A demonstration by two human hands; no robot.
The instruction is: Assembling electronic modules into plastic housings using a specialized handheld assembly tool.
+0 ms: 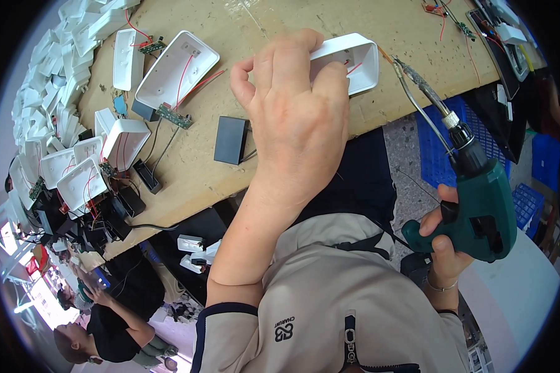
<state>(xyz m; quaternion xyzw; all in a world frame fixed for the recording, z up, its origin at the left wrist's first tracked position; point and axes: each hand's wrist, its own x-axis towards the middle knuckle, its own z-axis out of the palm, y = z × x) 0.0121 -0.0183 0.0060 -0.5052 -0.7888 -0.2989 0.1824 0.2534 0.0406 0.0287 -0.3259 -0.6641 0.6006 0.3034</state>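
Note:
My left hand [298, 118] is closed on a white plastic housing [368, 65], fingers over its far rim and thumb reaching into the opening. A red wire shows inside it; the rest of the inside is hidden by my hand. In my right hand [445, 239] is a green pistol-grip soldering gun [494, 205], fingers wrapped round its handle. Its tip and thin metal feed tube point up and left, close to the housing's right wall. Whether they touch it I cannot tell. A black rectangular box [230, 140] with a cable lies on the table beside my left wrist.
On the wooden table [199, 180], a wired housing [179, 68] with a green circuit board [174, 116] lies left. Further left are more wired housings [81, 183] and a big heap of white parts [50, 74]. Blue crates [438, 133] stand below right. Another person [115, 329] works lower left.

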